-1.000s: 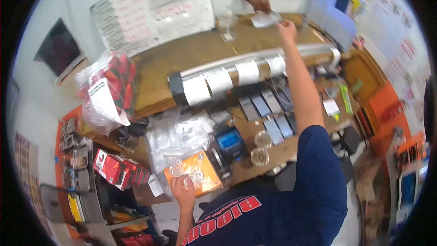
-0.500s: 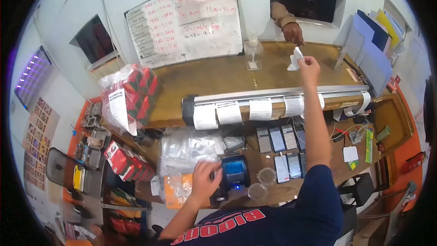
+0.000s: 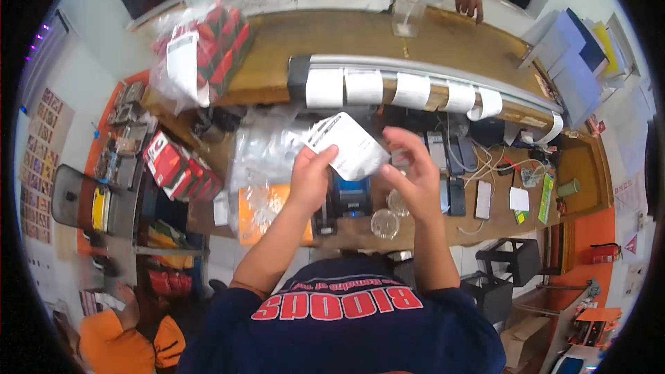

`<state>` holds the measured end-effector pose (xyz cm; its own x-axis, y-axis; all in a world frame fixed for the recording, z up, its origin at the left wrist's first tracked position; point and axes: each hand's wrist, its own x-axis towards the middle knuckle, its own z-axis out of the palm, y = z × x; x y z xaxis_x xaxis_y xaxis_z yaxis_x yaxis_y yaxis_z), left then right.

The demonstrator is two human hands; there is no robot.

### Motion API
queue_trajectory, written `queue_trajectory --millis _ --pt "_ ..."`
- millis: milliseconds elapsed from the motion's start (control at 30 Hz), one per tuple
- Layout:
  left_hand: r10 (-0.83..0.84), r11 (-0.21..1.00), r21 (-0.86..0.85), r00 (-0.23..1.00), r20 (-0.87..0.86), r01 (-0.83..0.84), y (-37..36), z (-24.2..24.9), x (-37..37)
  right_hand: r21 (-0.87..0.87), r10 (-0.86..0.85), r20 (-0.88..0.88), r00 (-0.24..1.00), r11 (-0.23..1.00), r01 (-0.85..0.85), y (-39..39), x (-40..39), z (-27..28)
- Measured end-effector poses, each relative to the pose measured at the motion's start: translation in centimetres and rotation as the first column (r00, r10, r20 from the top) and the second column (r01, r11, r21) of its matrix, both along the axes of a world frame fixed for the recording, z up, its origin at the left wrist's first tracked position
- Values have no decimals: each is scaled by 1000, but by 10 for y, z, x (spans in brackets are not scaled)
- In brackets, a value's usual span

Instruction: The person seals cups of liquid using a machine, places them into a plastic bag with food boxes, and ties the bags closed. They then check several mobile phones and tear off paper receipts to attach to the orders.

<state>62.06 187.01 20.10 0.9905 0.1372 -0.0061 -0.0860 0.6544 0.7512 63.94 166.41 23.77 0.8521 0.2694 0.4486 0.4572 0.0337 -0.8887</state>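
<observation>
A white paper receipt (image 3: 355, 151) with dark printed bands is pinched between the thumb and fingers of my left hand (image 3: 310, 179). It hangs over the workbench in front of me, tilted. My right hand (image 3: 418, 179) is at the paper's right edge, thumb tip at its lower corner and fingers spread apart. Beneath the receipt sits a blue-and-black printer (image 3: 353, 197), partly hidden. Clear round lids (image 3: 385, 224) lie to its right. An orange package (image 3: 262, 211) under clear plastic is to its left.
Receipts (image 3: 412, 90) hang from a metal rail (image 3: 429, 73) along the counter. A bag of red boxes (image 3: 215, 41) stands at left. Phones (image 3: 454, 197) and cables lie at right. Another person's hand (image 3: 469, 1) reaches through the wall opening; someone in orange (image 3: 114, 343) is at lower left.
My right hand has come back from the far counter to the bench. My left hand has risen and now holds the receipt. The view has tilted downward.
</observation>
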Motion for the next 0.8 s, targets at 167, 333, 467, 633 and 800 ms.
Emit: queue_trajectory --millis 167,333,467,633,800 --pt "-45 997 66 996 -71 49 37 -15 -41 204 245 -496 833 965 -162 39 -43 -54" --pt "-24 995 91 993 -116 34 60 -63 -68 174 221 -713 665 975 -137 62 -100 -137" --pt "-42 970 221 969 -242 97 58 -120 -101 -58 105 -793 600 968 -246 51 -137 -217" --pt "-548 632 330 706 -450 701 31 -272 -157 -368 -292 -765 574 930 -17 22 -166 -312" --pt "-194 337 829 895 -402 445 42 -320 -167 -214 -194 -868 456 977 7 32 -159 -323"
